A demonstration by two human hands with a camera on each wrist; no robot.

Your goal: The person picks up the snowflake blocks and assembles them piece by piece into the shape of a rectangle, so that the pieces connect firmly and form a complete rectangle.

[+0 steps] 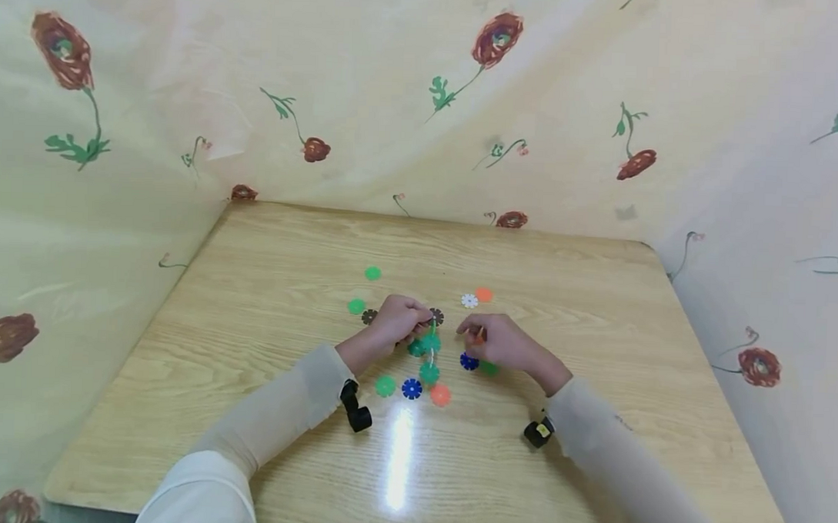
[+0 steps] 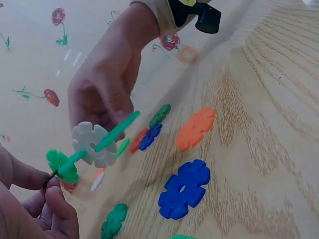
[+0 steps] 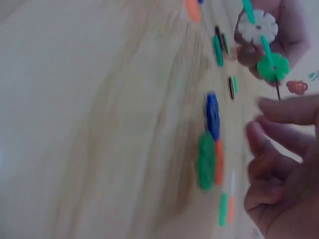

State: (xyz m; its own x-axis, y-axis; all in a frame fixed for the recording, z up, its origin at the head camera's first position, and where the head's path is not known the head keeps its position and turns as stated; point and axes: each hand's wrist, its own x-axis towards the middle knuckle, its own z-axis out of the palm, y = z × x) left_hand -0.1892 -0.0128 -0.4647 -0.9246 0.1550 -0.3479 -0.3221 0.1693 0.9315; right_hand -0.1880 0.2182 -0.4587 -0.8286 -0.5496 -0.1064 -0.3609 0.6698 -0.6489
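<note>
My left hand (image 1: 397, 322) pinches a dark brown notched disc (image 1: 438, 316), which is slotted into a chain of interlocking flower-shaped plastic discs. In the left wrist view the chain runs from a green disc (image 2: 60, 164) through a white disc (image 2: 85, 133) to another green disc (image 2: 118, 131) at its end. The right hand (image 1: 502, 341) hovers to the right of the chain, fingers loosely bent. Between its thumb and fingertips (image 3: 256, 132) the right wrist view shows nothing held. Below that hand lie a blue disc (image 1: 468, 362), a green disc (image 1: 488, 368) and an orange disc (image 1: 480, 337).
Nearer me on the wooden table (image 1: 301, 457) lie a light green disc (image 1: 385, 386), a blue disc (image 1: 411, 388) and an orange disc (image 1: 440, 394). Farther back are a white disc (image 1: 469, 300) and an orange disc (image 1: 484, 294). Flowered cloth (image 1: 370, 83) hangs around the table.
</note>
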